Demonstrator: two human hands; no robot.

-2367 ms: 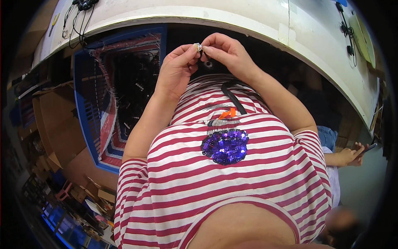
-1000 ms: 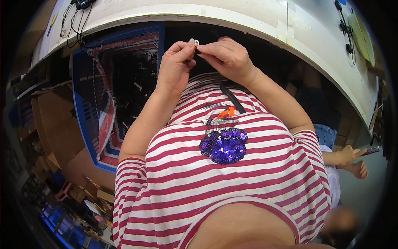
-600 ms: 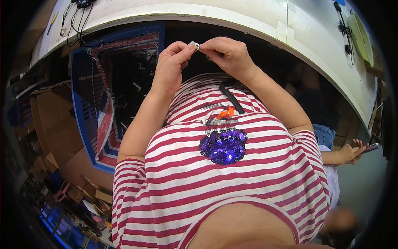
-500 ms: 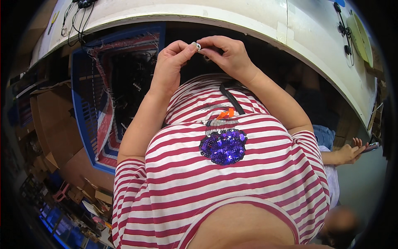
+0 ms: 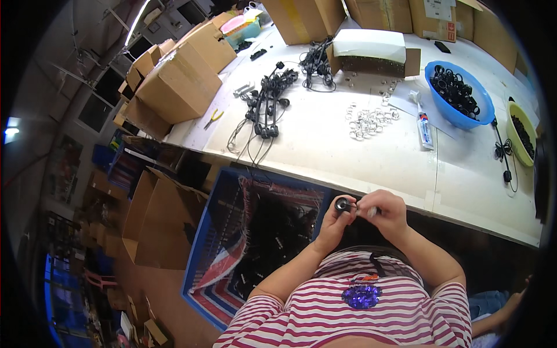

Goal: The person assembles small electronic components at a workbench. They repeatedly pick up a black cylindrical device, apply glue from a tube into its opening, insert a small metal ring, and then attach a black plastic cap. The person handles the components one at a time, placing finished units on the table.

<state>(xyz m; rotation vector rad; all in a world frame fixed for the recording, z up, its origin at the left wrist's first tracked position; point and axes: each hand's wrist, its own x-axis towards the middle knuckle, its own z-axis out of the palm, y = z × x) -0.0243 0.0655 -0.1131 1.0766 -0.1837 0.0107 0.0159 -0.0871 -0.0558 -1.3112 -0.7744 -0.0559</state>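
The left hand (image 5: pixel 335 223) pinches a black round socket-like part (image 5: pixel 341 204) between thumb and fingers, just off the near edge of the white worktable (image 5: pixel 325 130), its round end facing up. The right hand (image 5: pixel 390 213) meets it there, fingertips beside the part, and is closed about a small pale piece (image 5: pixel 372 213), too blurred to identify; whether that piece touches the black part, I cannot tell. Below the worktable's near edge, left of the hands, stands a blue plastic crate (image 5: pixel 200 235), lined with striped woven sheeting (image 5: pixel 219 278) and holding a tangled black heap (image 5: pixel 267 243). Toward the worktable's left end lie yellow-handled pliers (image 5: pixel 214 116) and, nearer its middle, bundled black cables (image 5: pixel 268 98). Past the worktable's middle, clear rings (image 5: pixel 368 123) lie scattered before an open carton (image 5: pixel 371 65). Toward the worktable's right end are a white-and-blue tube (image 5: pixel 425 132), a blue bowl (image 5: pixel 445 112) of black rings (image 5: pixel 455 90) and, at the end itself, a yellow-green bowl (image 5: pixel 515 141) with small dark pieces (image 5: pixel 524 134).
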